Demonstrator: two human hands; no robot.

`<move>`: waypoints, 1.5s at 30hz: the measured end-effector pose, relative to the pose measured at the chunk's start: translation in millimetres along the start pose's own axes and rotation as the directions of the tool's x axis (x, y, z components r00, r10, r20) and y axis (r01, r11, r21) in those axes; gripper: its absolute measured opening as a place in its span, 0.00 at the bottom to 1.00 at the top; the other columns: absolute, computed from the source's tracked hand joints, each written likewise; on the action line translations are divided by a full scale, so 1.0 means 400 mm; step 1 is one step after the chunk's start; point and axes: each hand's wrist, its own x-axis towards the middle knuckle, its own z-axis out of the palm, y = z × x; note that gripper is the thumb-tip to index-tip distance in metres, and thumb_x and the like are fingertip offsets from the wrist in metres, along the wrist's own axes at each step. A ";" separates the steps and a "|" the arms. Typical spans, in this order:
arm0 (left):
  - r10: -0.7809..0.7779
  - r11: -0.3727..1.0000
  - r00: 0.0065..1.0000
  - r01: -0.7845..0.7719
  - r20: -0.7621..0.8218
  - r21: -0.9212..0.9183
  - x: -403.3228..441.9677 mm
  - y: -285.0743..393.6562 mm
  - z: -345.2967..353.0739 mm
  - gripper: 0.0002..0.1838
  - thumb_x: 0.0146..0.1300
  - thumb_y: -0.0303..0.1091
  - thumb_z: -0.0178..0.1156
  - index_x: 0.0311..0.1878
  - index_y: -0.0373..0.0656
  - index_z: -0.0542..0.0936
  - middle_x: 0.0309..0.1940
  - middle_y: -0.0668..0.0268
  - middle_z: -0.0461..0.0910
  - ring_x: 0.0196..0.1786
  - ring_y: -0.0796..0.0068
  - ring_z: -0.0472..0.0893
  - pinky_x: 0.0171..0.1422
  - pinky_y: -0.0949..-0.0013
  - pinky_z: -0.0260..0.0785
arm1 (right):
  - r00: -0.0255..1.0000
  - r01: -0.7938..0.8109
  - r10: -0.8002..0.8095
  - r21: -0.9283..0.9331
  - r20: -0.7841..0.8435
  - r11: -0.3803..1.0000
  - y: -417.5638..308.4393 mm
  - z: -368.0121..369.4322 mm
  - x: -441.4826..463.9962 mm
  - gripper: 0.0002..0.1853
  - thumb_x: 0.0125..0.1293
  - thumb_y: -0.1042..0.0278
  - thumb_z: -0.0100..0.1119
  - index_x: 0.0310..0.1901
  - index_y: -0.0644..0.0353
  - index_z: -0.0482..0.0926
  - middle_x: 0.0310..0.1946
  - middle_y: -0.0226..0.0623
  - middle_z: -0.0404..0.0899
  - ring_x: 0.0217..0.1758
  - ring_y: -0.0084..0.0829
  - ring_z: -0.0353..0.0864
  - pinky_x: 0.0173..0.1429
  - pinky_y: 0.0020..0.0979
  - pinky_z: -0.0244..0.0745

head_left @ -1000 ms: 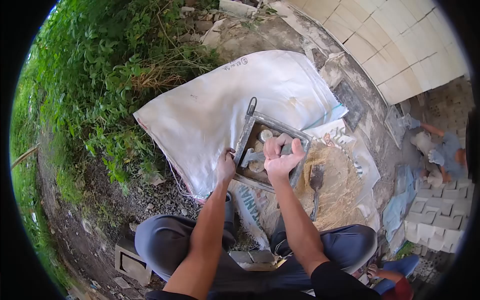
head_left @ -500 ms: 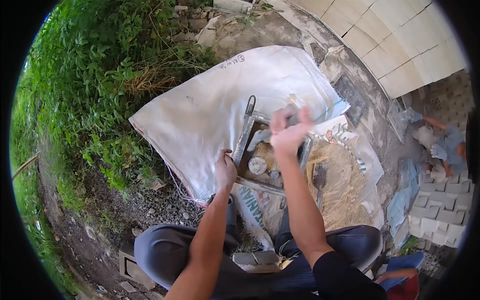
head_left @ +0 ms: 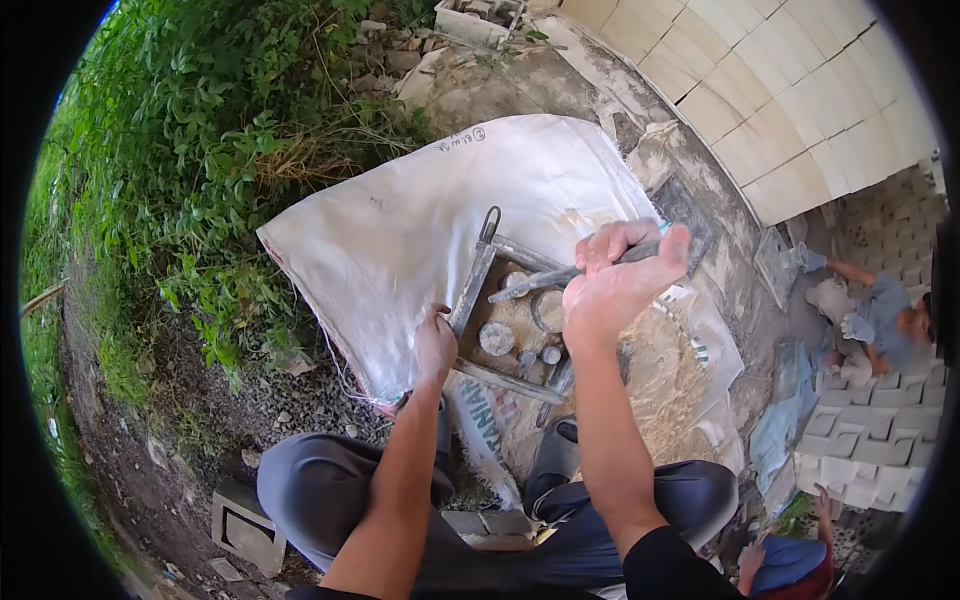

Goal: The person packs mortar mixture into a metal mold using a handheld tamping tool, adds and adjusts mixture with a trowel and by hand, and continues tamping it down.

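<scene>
On pale sacking, the left grip holds a frame beneath a tool the right grip clasps.

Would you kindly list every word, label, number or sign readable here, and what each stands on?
"TANIAN", apparently incomplete: on the lower sack.
Handwriting on the upper sack: too small to read surely.
Print at the lower sack's right edge: partly covered, unreadable.
</scene>
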 end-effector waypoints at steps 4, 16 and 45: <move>-0.030 0.999 1.000 0.030 0.008 0.013 0.003 -0.009 0.004 0.13 0.64 0.32 0.42 0.42 0.43 0.77 0.25 0.46 0.78 0.33 0.46 0.78 0.39 0.50 0.67 | 0.998 0.060 -0.053 -0.161 0.046 0.985 0.126 -0.092 -0.015 0.29 0.66 0.44 0.42 0.16 0.61 0.62 0.15 0.32 0.60 0.14 0.23 0.58 0.22 0.29 0.59; -0.020 0.997 1.000 0.021 0.018 -0.068 0.006 -0.018 0.004 0.14 0.63 0.31 0.41 0.41 0.42 0.78 0.26 0.44 0.78 0.33 0.45 0.78 0.40 0.49 0.66 | 0.964 -0.125 0.129 -0.034 0.231 0.992 0.091 -0.107 -0.026 0.29 0.67 0.46 0.40 0.14 0.60 0.62 0.12 0.30 0.57 0.14 0.22 0.55 0.21 0.25 0.49; 0.019 1.000 0.999 -0.019 -0.026 0.023 0.017 0.014 0.004 0.13 0.62 0.32 0.43 0.37 0.40 0.78 0.25 0.45 0.77 0.33 0.46 0.79 0.39 0.50 0.67 | 0.971 -0.064 0.102 -0.177 0.217 0.982 0.193 -0.148 0.024 0.37 0.68 0.37 0.38 0.10 0.61 0.58 0.08 0.30 0.57 0.12 0.21 0.55 0.19 0.26 0.47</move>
